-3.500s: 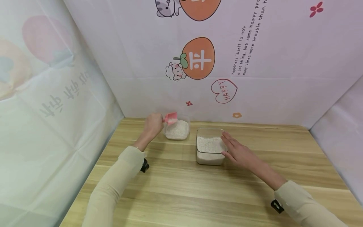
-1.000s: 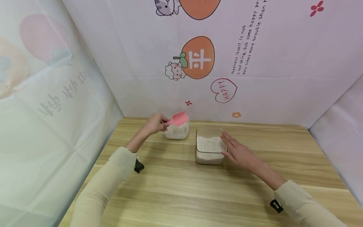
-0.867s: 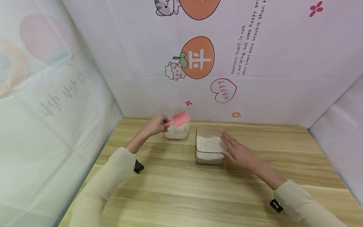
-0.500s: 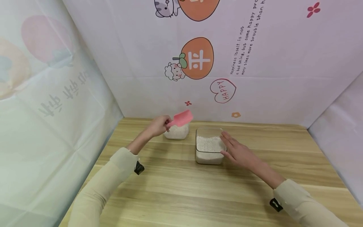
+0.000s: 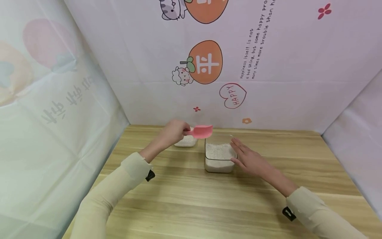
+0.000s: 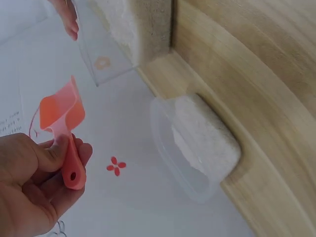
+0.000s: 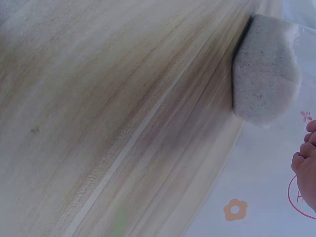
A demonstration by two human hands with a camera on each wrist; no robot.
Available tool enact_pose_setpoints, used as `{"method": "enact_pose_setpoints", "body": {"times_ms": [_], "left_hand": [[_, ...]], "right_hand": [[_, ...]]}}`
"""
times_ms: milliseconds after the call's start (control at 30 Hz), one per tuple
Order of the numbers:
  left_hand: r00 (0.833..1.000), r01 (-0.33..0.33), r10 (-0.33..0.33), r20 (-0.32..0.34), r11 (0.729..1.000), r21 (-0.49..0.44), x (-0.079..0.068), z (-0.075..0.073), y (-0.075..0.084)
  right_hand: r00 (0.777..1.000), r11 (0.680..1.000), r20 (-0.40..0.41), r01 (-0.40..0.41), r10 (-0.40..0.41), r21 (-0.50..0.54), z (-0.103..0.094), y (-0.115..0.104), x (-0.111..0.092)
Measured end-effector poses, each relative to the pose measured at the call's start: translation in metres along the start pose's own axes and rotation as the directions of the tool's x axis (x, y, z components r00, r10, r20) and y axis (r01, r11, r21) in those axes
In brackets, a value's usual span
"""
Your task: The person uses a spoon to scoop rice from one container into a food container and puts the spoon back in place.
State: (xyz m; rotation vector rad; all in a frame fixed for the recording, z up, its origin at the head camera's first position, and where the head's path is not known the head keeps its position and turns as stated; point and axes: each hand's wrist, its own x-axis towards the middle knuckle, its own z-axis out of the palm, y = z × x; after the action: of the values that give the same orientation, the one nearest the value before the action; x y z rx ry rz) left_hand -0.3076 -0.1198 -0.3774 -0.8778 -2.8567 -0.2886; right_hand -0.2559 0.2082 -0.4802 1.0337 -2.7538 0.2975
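Note:
My left hand [image 5: 176, 131] grips the handle of a pink scoop [image 5: 203, 131], thumb and fingers around it. In the head view, the scoop's bowl hangs above the gap between two clear containers, by the larger one's left rim. I cannot make out whether it carries anything. The smaller plastic container [image 6: 210, 143] stands partly hidden behind the left hand in the head view, with white grains like rice inside. More such grains lie in the larger square container [image 5: 219, 166]. Extended fingers of my right hand [image 5: 250, 161] rest against its right wall and rim.
A wooden tabletop [image 5: 191, 202] spreads below, reaching the printed white sheet [image 5: 155, 66] behind. Another sheet hangs at the left side [image 5: 53, 139]. Black wrist devices sit under both cuffs.
My left hand has carried the scoop up and rightward from the smaller container toward the larger one. The scoop's bowl has tilted. The right hand keeps its place on the larger container.

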Motion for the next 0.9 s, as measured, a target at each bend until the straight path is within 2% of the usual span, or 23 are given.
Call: {"method": "enact_pose_setpoints", "body": {"times_ms": [133,267,367,467,633,900], "left_hand": [[0.999,-0.045,0.047,-0.013,0.989,0.138,0.005,0.002,0.013],[0.999,-0.053,0.054,0.0,0.972,0.231,0.01,0.003,0.028],[0.997,-0.075,0.073,0.015,0.949,0.305,0.014,0.003,0.04],[0.992,-0.126,0.126,0.021,0.928,0.35,0.019,0.007,0.051],[0.981,-0.186,0.189,0.034,0.899,0.395,0.031,0.021,0.067],[0.976,-0.215,0.194,0.096,0.837,0.503,0.051,0.05,0.085]], "right_hand": [[1.0,1.0,0.008,0.0,0.0,0.001,0.0,0.001,0.0],[1.0,1.0,0.014,-0.008,0.008,0.006,-0.001,0.0,0.0],[1.0,1.0,0.015,-0.009,0.009,0.01,-0.001,0.0,0.0],[1.0,1.0,0.016,-0.011,0.011,0.012,-0.001,0.001,0.0],[1.0,1.0,0.016,-0.012,0.012,0.01,0.0,0.002,-0.001],[1.0,1.0,0.006,-0.004,0.004,0.004,0.002,0.003,0.0]]}}
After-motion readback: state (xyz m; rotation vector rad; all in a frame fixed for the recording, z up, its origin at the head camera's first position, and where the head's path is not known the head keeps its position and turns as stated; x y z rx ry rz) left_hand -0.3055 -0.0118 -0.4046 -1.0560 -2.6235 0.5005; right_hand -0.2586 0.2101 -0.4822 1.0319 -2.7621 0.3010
